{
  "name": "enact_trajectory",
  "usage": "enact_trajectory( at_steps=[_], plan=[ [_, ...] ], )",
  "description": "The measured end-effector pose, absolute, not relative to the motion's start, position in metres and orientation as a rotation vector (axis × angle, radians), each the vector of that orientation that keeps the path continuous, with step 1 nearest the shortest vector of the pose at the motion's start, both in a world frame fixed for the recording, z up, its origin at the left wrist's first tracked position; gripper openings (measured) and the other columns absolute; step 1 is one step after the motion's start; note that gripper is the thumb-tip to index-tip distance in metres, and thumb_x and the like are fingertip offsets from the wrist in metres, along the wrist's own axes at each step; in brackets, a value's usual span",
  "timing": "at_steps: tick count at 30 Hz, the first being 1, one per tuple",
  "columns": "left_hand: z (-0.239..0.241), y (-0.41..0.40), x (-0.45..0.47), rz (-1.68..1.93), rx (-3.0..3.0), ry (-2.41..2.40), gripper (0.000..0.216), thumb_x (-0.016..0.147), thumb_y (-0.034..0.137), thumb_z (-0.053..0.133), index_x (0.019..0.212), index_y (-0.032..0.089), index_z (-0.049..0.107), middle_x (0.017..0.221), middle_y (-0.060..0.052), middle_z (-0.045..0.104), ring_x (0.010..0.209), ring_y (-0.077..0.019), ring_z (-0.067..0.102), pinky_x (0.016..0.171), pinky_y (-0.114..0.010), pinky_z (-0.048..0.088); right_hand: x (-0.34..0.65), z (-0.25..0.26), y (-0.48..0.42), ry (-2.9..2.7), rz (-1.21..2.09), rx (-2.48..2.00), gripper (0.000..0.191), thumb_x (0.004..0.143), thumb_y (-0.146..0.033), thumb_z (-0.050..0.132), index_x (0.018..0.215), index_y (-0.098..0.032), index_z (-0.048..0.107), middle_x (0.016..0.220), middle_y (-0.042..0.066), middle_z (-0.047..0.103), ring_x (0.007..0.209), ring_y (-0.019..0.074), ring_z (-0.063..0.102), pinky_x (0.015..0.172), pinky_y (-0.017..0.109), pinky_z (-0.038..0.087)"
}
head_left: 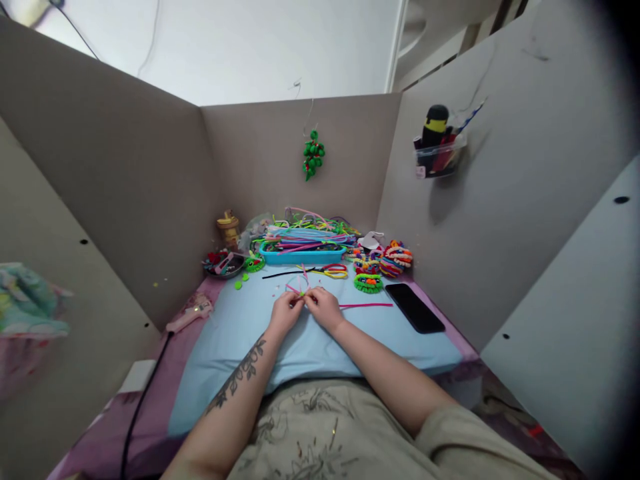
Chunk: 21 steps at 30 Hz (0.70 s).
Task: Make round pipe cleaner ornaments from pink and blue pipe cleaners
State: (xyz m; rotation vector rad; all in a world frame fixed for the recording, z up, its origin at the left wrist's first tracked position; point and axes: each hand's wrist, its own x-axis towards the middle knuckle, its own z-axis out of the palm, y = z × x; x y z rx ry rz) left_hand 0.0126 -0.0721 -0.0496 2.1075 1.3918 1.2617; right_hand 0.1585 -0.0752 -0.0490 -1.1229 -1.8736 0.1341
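Holding: the left hand (286, 312) and the right hand (324, 309) meet fingertip to fingertip over the middle of the light blue pad (235, 337). Both are pinched shut on a bent pink pipe cleaner (299, 291), though the view is too small to read the grip finger by finger.
Held piece: its free ends stick up and away from the fingertips toward the back panel, in a rough V. A green speck sits at the pinch, too small to name.
Nearer hand: neither, since the bent piece sits between the two and touches both.
Loose stem: a straight pink pipe cleaner (367, 305) lies flat on the pad just beside the right hand. Its long axis runs left to right, with one end by the right wrist and the other pointing at the phone. The right hand is clearly nearer to it, and the left is cut off from it by the right.
Phone: the phone (415, 308) is dark and flat, set on a slant at the right edge of the pad, beyond the stem's far end.
Past the fingertips: scissors (334, 270) with red and yellow handles and a black pipe cleaner (281, 274) lie crosswise, near the hands but apart from them.
Farther back: a turquoise tray (303, 257) is heaped with pipe cleaners lying left to right, close to the back panel.
Right of the tray: a green ring (369, 283) and striped coils (396, 259).
Left side: a small bowl (225, 265), and a glue gun (193, 313) on the surface beside the pad, its cord trailing toward the person.
Panels: a green ornament (313, 155) hangs at the back, and a clear holder (439, 159) is fixed on the right.
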Motion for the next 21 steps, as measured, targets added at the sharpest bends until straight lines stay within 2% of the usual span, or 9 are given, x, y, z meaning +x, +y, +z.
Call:
enact_trajectory(
  at_steps=[8,21],
  plan=[
    [-0.0487,-0.0729,0.012,1.178,2.12,1.455,0.014,0.076,0.025,0.052,0.068,0.016,0.059,0.065,0.0,0.057,0.065,-0.0127,0.05,0.061,-0.023,0.038,0.1579,-0.0463,-0.0782,-1.891,0.08,-1.128,0.011,0.084,-0.02,0.047,0.08,-0.021,0.058,0.08,0.002,0.06,0.08,0.0159,0.055,0.074,0.025,0.04],
    [-0.0425,-0.0801,0.0128,1.22,2.198,1.492,0.012,0.077,0.019,0.051,0.072,0.016,0.062,0.069,-0.001,0.056,0.064,-0.0127,0.049,0.062,-0.024,0.037,0.155,-0.0513,-0.0725,-1.814,0.243,-1.156,0.012,0.076,-0.017,0.049,0.073,-0.02,0.061,0.073,0.002,0.061,0.071,0.0152,0.055,0.069,0.025,0.043]
  ],
)
